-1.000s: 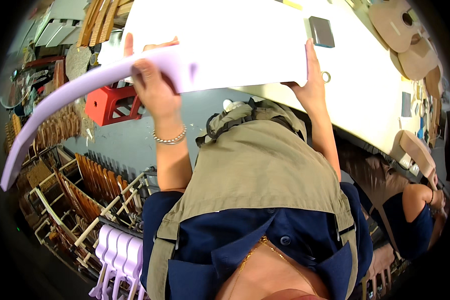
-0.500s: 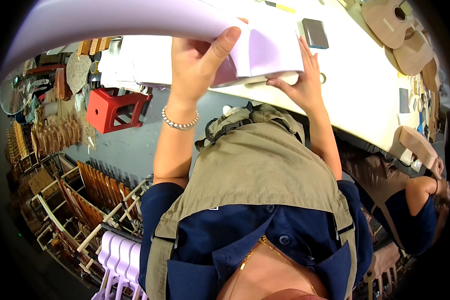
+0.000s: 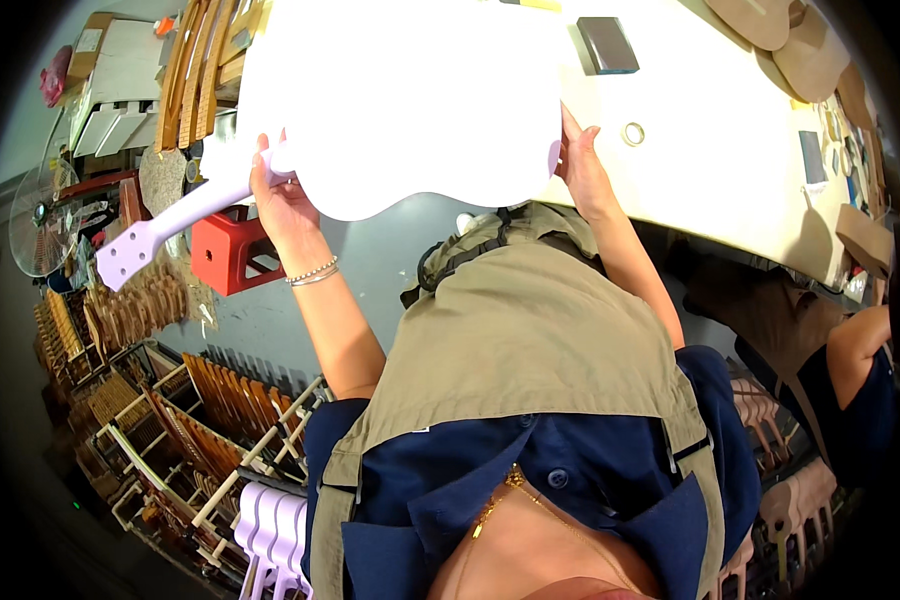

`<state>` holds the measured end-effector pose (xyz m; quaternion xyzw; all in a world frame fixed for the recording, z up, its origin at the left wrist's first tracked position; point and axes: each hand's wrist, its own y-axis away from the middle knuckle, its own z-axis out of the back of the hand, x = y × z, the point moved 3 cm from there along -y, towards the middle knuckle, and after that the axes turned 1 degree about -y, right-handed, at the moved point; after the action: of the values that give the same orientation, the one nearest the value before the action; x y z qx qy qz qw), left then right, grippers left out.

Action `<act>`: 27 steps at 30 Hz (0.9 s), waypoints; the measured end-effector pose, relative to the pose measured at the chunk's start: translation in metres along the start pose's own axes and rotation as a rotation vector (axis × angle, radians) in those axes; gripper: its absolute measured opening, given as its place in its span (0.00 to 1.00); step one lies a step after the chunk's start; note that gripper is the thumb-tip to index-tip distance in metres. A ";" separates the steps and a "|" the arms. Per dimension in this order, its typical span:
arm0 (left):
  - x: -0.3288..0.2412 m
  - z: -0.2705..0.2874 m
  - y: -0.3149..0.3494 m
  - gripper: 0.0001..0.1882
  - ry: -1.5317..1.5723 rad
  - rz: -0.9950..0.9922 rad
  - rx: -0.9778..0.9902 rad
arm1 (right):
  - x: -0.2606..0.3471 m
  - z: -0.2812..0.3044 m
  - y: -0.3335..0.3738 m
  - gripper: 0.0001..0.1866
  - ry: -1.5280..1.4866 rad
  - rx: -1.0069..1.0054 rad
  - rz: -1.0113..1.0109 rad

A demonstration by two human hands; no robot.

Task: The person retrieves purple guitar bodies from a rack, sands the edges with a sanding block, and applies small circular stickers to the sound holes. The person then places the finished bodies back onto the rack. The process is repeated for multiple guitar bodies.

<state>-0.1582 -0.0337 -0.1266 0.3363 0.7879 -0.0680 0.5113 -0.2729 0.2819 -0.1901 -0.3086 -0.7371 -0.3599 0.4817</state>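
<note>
A pale lilac guitar-shaped instrument (image 3: 425, 130) is held out in front of the wearer, its neck (image 3: 205, 203) pointing left and its headstock (image 3: 130, 255) dotted with small holes. The left hand (image 3: 288, 205) grasps the neck close to where it meets the body — fingers wrapped about it, a beaded bracelet (image 3: 312, 271) at the wrist. The right hand (image 3: 584, 172) sits against the rounded far end of the body, its thumb standing away from the surface; some of its fingers are hidden, so I cannot tell how firmly they clasp. The curved lower edge hangs over the grey floor (image 3: 370, 265), while the upper part (washed out by glare) blends into the brightness, so contact with the pale workbench (image 3: 705, 180) is unclear.

On the bench, a dark block (image 3: 608, 45) and a small ring (image 3: 633, 133) lie near the right hand. A red stool (image 3: 232, 252) stands below the neck.
</note>
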 end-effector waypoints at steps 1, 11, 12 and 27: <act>0.004 0.004 0.004 0.28 -0.015 -0.007 -0.028 | 0.001 0.000 0.001 0.50 0.044 -0.005 0.022; -0.001 0.013 0.016 0.28 -0.121 -0.023 -0.094 | 0.007 0.004 0.003 0.49 0.082 -0.023 -0.082; -0.003 0.011 0.018 0.29 -0.139 -0.034 -0.097 | 0.005 0.006 0.002 0.49 0.050 -0.036 -0.107; -0.011 -0.058 0.062 0.29 -0.123 -0.161 0.167 | -0.036 0.030 -0.009 0.43 -0.422 -0.082 0.040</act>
<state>-0.1623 0.0347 -0.0755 0.3086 0.7712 -0.1946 0.5216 -0.2822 0.2985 -0.2340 -0.4110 -0.7999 -0.3073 0.3110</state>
